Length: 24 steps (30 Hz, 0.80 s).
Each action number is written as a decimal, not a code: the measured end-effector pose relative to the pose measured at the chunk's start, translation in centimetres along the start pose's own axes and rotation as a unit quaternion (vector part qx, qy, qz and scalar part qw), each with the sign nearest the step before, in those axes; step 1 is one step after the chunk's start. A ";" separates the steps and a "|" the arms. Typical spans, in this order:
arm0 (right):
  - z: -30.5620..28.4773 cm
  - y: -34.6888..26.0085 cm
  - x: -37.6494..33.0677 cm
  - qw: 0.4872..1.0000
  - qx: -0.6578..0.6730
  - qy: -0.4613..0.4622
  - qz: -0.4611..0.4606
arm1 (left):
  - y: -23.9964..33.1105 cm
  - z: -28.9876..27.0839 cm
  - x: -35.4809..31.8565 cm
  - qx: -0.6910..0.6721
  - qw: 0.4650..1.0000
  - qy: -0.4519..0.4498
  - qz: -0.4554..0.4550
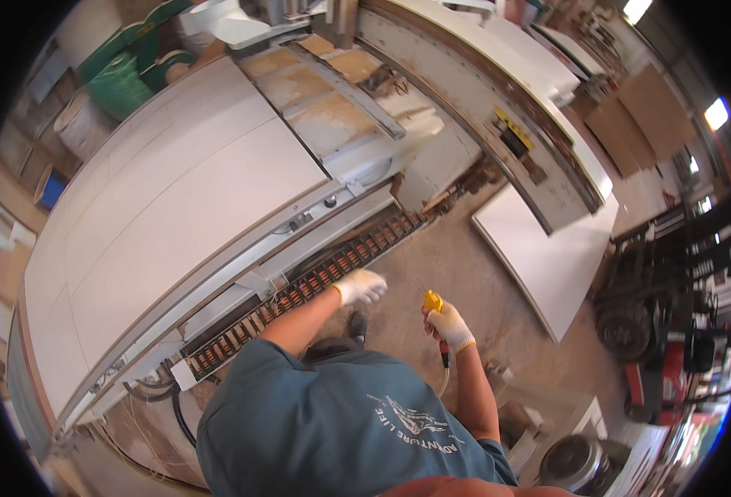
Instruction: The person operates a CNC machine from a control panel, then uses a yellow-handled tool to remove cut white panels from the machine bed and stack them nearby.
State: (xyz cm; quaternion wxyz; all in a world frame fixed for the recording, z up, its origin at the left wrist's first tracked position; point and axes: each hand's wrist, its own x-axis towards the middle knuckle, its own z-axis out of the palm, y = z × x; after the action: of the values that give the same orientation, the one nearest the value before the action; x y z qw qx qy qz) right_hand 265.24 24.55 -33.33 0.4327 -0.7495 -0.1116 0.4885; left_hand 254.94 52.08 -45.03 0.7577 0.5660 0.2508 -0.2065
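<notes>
My right hand (pixel 452 325), in a white knit glove, is closed around a yellow air blow gun (pixel 434 301). Below the grip a red and black connector (pixel 444 354) leads into a thin pale hose. My left hand (pixel 360 287), also gloved, hangs in front of my body with loosely bent fingers and nothing visible in it. It is near a long black cable chain (pixel 332 273) with orange showing between its links. Beyond the chain, a large pale board (pixel 175 174) covers the machine bed at the left.
A long machine beam (pixel 465 83) crosses at the upper right. A white panel (pixel 539 257) lies near the floor on the right, before a red and black forklift (pixel 672 331). Behind my right elbow sits a motor (pixel 573 462). Cables (pixel 185 418) run at the lower left.
</notes>
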 end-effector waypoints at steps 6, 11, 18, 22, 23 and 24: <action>-0.7 -14.0 13.4 0.988 -0.120 -0.054 -0.084 | 4.2 8.9 1.3 0.150 0.960 -0.201 0.124; 2.0 -26.2 23.7 0.976 -0.125 -0.095 -0.150 | 9.8 9.4 4.2 -0.105 0.991 -0.030 0.075; 5.0 -33.1 33.0 0.948 0.023 -0.250 -0.197 | 15.9 3.8 6.3 -0.185 0.949 0.208 0.150; 7.1 -32.0 34.2 0.937 -0.118 -0.307 -0.116 | 16.9 3.4 6.4 -0.142 0.946 0.224 0.186; 7.9 -31.9 34.1 0.924 -0.152 -0.313 -0.155 | 16.8 3.5 6.2 -0.162 0.947 0.233 0.153; 8.6 -31.9 33.8 0.916 -0.196 -0.307 -0.166 | 16.5 3.8 5.9 -0.208 0.931 0.235 0.187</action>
State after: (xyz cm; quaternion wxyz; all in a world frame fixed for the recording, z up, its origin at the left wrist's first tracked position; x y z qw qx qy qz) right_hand 283.05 68.31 -31.96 0.2964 -0.6033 -0.4550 0.5841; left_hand 269.95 52.74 -35.31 0.8029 0.4644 0.3487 0.1343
